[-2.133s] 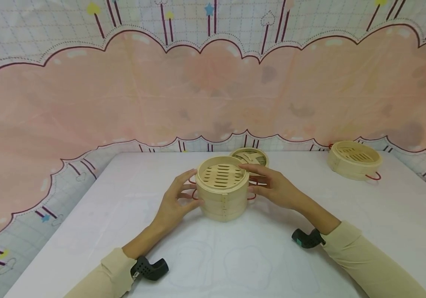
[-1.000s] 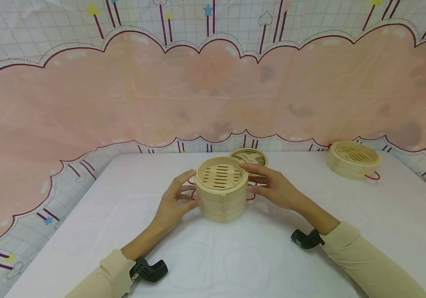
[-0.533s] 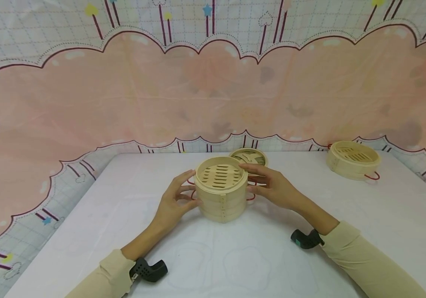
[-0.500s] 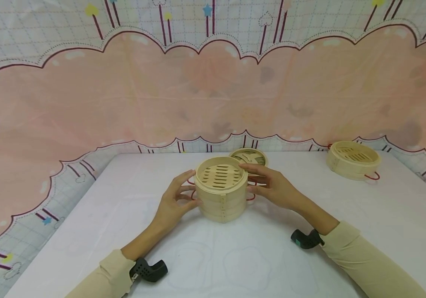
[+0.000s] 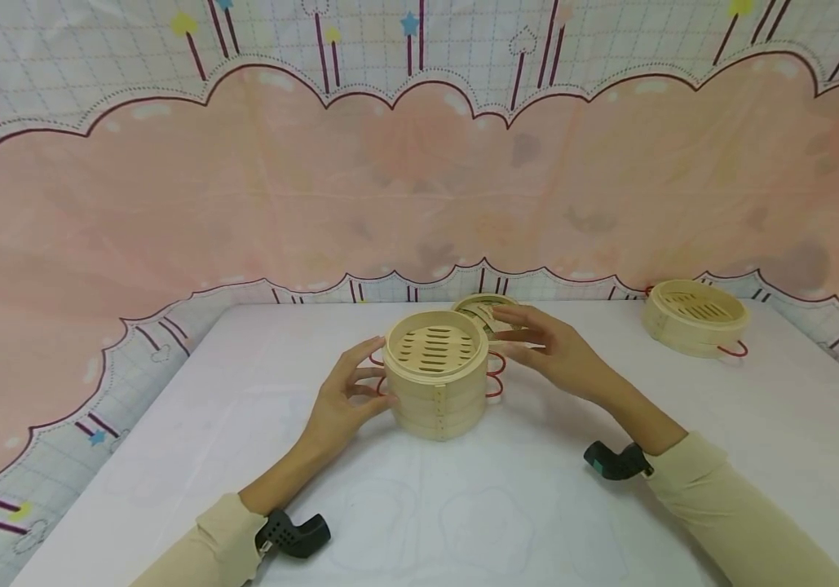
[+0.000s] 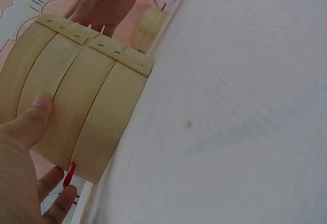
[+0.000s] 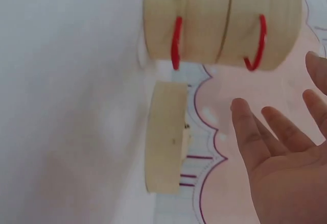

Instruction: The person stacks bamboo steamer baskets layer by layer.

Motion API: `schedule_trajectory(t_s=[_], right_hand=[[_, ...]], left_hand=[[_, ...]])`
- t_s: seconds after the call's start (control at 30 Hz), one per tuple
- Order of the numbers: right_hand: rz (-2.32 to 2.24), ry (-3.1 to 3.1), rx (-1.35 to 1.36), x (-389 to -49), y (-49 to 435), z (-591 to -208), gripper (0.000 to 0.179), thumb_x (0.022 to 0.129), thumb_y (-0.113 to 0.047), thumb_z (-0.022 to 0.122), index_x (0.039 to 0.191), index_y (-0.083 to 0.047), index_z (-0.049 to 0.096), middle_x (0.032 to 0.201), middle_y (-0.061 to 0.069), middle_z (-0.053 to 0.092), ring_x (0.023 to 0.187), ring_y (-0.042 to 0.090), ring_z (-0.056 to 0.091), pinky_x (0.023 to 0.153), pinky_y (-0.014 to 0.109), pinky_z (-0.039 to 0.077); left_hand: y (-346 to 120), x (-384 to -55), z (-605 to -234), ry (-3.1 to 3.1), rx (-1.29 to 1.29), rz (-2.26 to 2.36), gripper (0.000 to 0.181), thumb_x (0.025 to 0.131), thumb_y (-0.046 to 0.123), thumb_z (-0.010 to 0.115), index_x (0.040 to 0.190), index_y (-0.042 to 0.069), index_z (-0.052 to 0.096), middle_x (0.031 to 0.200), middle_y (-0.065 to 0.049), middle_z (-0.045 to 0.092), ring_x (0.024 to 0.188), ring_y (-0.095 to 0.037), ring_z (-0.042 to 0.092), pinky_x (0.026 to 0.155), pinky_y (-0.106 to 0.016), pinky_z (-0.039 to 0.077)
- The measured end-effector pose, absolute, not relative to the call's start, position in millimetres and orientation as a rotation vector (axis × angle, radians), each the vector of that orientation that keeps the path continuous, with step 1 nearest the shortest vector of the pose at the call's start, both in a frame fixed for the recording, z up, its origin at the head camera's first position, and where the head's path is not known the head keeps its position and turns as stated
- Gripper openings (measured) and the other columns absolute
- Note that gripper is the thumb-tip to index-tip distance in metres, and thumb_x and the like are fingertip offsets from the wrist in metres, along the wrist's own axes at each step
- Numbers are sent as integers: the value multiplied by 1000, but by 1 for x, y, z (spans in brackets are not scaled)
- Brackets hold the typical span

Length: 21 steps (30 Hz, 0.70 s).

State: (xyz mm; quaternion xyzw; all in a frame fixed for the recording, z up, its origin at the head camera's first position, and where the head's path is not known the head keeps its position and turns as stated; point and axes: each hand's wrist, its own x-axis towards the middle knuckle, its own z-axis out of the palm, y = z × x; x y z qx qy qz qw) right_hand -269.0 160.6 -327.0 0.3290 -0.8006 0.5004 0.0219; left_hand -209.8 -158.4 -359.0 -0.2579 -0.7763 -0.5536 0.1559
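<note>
Bamboo steamer stack stands upright on the worktop; I see the left grip curled round its side, the right grip spread wide just beside it, holding nothing. I'd brace lightly with the left, avoiding tilt.

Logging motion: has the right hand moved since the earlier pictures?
Yes: the right hand moved rightward in the head view, off the unmoved steamer stack.

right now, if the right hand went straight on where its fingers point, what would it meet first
The right hand would likely meet the stacked steamer baskets first, near their upper rim; depth is unclear, so it might reach the lid behind them instead.
</note>
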Motion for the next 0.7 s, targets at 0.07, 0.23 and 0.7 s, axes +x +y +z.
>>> schedule_trajectory(t_s=[0.07,0.23,0.7], right_hand=[[1544,-2478,985,-270,166,-324,53,94,-11,62,143,-18,44,142,5,47,119,30,54,89,33,50],[1548,-2465,928,-274,181,-316,50,95,-10,59,143,-17,44,141,5,48,120,31,53,91,32,49],[1373,-2511,628,-285,225,-310,46,96,-29,59,141,-25,47,138,0,51,119,21,54,92,32,49]], left_hand=[[-158,-210,-359,-2223,-738,-1589,76,75,-8,76,142,2,41,145,-12,38,109,-36,56,82,-48,52],[-158,-209,-359,-2221,-738,-1599,76,75,-8,76,142,2,41,145,-13,38,108,-36,56,82,-49,51],[-157,-210,-359,-2191,-763,-1600,75,74,-10,75,140,1,42,143,-13,39,107,-37,57,80,-49,51]])
